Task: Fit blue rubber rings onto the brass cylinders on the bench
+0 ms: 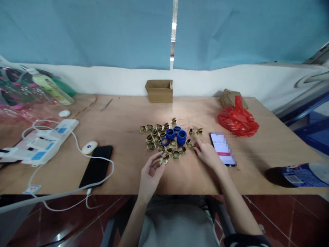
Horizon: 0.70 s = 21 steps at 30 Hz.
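Between the thumb and fingers of my left hand [151, 171] is a brass-coloured round fitting [161, 160] with a raised crosspiece, held at the near edge of a cluster of like pieces. My right hand [207, 155] rests on the table right of the cluster, its fingers curled together; whatever they hold, if anything, is too small to make out. Close to its fingertips sits another brass fitting [189, 143]. Amid the cluster are blue rings, with one stack [181, 137] on the right and a second stack [170, 133] to its left.
Tiny thin slivers [184, 121] lie behind the rings. A lit phone [222, 149] is beside my right forearm, with a red plastic bag [238, 120] beyond. An open cardboard box [160, 94] stands at the back. On the left are a black phone [97, 166], cables and a power strip [51, 142].
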Motion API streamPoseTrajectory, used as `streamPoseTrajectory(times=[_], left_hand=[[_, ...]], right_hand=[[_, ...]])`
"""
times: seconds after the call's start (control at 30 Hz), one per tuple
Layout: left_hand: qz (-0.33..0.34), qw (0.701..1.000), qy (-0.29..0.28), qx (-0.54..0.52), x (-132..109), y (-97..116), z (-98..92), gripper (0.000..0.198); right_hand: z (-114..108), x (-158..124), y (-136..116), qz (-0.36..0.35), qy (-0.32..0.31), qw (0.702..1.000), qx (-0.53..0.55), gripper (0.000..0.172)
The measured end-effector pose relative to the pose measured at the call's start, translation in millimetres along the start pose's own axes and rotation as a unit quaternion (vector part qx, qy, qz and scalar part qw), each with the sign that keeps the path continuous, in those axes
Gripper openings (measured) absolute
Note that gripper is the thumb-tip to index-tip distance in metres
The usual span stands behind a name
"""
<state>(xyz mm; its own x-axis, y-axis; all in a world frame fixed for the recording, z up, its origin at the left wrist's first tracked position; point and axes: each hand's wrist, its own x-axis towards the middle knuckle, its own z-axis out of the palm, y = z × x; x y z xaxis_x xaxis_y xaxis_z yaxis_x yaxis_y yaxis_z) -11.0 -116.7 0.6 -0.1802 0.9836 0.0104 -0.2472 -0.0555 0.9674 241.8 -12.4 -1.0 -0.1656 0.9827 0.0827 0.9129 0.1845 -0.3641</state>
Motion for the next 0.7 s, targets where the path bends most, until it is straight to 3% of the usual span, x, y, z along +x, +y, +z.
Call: streamPoseTrajectory(times=[0.23, 0.5, 0.7], left_hand=[[0.001, 1.0, 0.003, -0.006, 0, -4, 0.8, 0.035], [-0.02, 0.999, 0.039, -0.013, 1, -7, 2.0, 0.037], [-0.04, 0.998, 0.036, -0.013, 1, -9, 5.2, 0.038]], right_hand=[[5, 2, -5, 0.007, -0.083, 0.994, -0.076, 0.01], [-1, -4, -2, -0.006, -0.059, 0.997, -0.041, 0.012], [-1, -11, -16, 0.076, -0.049, 0.996, -0.005, 0.019]])
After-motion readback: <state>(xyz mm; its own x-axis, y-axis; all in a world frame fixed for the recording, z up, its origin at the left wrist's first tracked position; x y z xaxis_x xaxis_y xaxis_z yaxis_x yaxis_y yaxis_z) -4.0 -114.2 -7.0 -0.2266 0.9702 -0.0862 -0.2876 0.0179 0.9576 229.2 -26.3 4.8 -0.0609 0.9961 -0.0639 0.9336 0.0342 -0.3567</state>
